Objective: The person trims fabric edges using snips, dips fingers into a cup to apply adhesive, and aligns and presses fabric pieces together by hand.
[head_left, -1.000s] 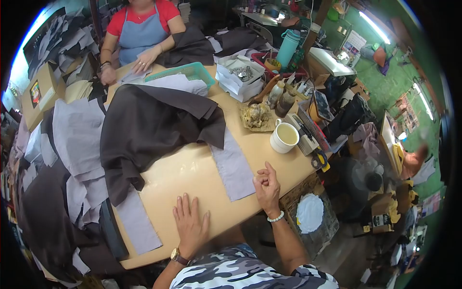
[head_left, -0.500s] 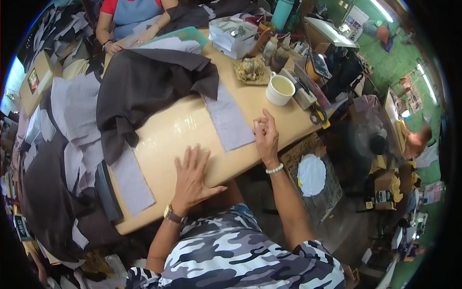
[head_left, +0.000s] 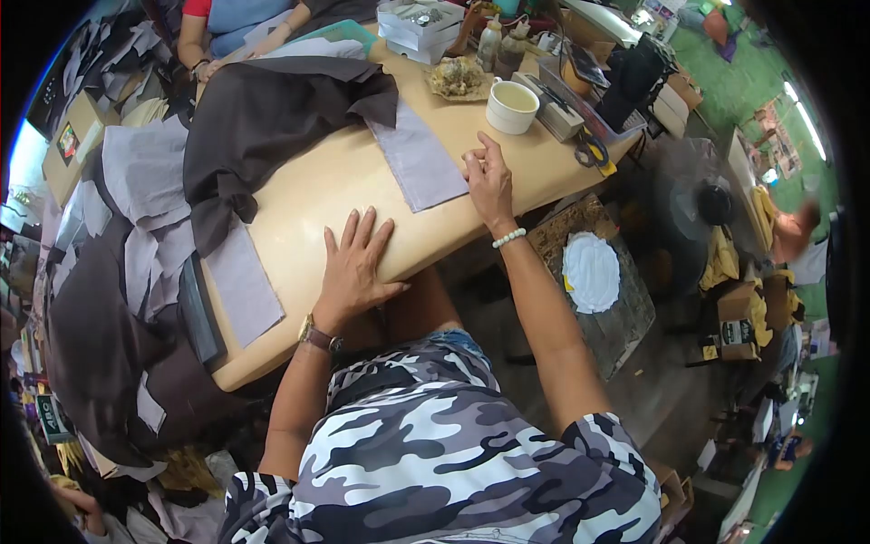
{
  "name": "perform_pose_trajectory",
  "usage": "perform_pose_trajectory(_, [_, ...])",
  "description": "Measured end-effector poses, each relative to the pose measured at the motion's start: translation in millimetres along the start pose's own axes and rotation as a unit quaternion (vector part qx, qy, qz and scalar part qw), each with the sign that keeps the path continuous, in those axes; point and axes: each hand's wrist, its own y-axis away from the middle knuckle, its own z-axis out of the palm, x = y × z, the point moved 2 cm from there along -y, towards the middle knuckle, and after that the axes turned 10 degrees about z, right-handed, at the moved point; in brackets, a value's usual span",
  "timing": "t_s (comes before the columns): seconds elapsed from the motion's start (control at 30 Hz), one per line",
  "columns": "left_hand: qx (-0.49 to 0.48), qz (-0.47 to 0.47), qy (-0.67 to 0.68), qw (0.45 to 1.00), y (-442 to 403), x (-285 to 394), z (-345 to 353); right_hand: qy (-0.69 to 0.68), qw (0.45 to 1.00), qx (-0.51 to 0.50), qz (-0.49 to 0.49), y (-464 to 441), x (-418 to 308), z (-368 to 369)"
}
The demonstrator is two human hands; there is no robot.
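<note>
My left hand lies on the tan tabletop near its front edge, palm down and fingers spread, holding nothing. Beside the corner of a lilac-grey cloth strip, my right hand is half curled, its fingers a little apart. Nothing shows in it; whether it touches the strip I cannot tell. A large dark brown sheet of material is draped across the far part of the table, over the upper end of the strip. Another lilac-grey strip comes out from under the sheet at the left.
A cream cup, a crusted tray, bottles and scissors stand along the right side. A white round patch lies on a low board. Opposite sits a person in a blue top. Cloth piles hang at the left.
The view has shifted, so the table and its things sit higher in the picture. My left hand stays spread on the table; my right stays by the strip's corner.
</note>
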Motion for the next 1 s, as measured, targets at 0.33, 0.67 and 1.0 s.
perform_pose_trajectory(0.33, [0.066, -0.039, 0.169, 0.983, -1, -11, -1, 0.002, 1.0, 0.005, -0.008, -2, 6, 3])
perform_pose_trajectory(0.67, [0.169, -0.118, 0.474, 0.856, 7, -27, -12, -0.048, 0.999, -0.02, 0.008, 0, -2, -1])
perform_pose_trajectory(1.0, [0.086, -0.121, 0.534, 0.832, 41, -49, -41, -0.029, 0.999, -0.019, -0.011, -2, 1, -1])
